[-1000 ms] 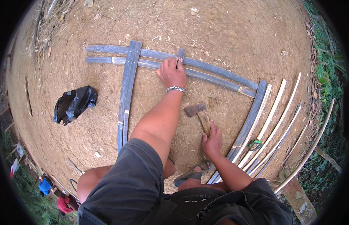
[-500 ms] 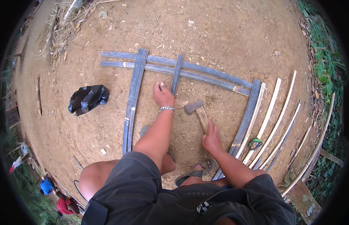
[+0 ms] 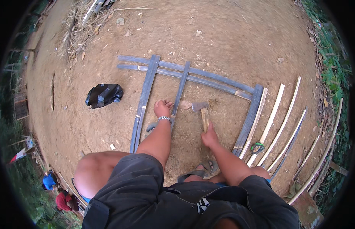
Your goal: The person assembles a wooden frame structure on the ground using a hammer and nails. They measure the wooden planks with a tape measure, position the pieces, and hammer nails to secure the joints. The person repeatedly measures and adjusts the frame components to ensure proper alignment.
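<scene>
My right hand (image 3: 210, 136) is wrapped round the wooden handle of a hatchet (image 3: 205, 118), whose metal head is just above the dirt. My left hand (image 3: 163, 108), a chain bracelet at its wrist, is beside the narrow dark bamboo slat (image 3: 181, 86). Its fingers are curled in, and whatever they hold is too small to make out. That slat lies across two long dark strips (image 3: 217, 78) at the far side. A wider dark slat (image 3: 147, 84) crosses them on the left, and another (image 3: 250, 118) meets them on the right.
Several pale bamboo strips (image 3: 273, 114) lie on the right, with a green and black tape measure (image 3: 257, 147) on one. A crumpled black plastic bag (image 3: 105, 95) is on the dirt at left. Two people (image 3: 63, 201) are at the far lower left.
My left hand has come down and nearer, to beside the middle slat. That slat's near end has swung toward me and left. The hatchet stays in my right hand. The view has shifted a little.
</scene>
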Demonstrator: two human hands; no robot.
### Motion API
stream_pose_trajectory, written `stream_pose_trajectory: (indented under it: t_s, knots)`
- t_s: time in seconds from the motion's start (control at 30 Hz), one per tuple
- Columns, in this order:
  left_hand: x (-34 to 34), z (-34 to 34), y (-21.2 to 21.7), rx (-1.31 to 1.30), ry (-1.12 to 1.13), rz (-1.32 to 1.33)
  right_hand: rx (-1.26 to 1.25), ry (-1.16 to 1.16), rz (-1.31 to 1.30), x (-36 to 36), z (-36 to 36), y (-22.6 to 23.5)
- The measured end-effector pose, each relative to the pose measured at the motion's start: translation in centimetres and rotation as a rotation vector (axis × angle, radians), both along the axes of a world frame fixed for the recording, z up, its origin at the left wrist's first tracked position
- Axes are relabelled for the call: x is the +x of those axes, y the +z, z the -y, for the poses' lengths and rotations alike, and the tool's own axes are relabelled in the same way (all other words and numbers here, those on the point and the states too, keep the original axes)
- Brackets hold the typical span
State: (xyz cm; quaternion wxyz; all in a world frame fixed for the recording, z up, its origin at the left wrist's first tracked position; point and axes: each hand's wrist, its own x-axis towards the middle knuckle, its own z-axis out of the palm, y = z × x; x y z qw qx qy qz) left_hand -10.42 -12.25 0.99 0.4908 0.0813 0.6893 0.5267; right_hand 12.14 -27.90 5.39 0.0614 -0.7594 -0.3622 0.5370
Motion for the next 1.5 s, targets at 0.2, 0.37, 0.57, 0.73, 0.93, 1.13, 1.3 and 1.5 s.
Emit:
stream_pose_trajectory:
  t_s: [0.2,0.37,0.57,0.73,0.93,1.13,1.3,1.5]
  knots:
    - [-2.9,-1.4,-1.4,-0.052,-0.315,-0.455,0.007,0.061,0.023,-0.5,0.0,0.3]
    - [1.2,1.5,6.4,-0.222,-1.123,-1.06,-0.036,0.025,0.116,-0.3,-0.5,2.0]
    - [-0.2,6.6,6.5,-0.481,-1.274,-1.017,-0.011,-0.015,0.148,-1.2,-0.5,1.9]
    - [-0.9,6.8,6.4,-0.471,-1.416,-1.031,0.13,-0.24,0.073,-2.7,-1.0,0.2]
    - [-1.7,6.2,5.7,-0.424,-1.529,-1.077,0.11,-0.344,-0.114,-7.5,-6.3,-1.3]
    - [-2.0,5.2,6.3,-0.426,-1.525,-1.074,0.186,-0.345,-0.164,-10.4,-7.6,-1.8]
    - [-2.2,4.4,7.1,-0.426,-1.57,-1.106,0.137,-0.325,-0.211,-9.4,-7.1,-1.7]
    - [-2.6,4.2,7.1,-0.429,-1.592,-1.149,0.108,-0.25,-0.177,-8.0,-8.4,1.1]
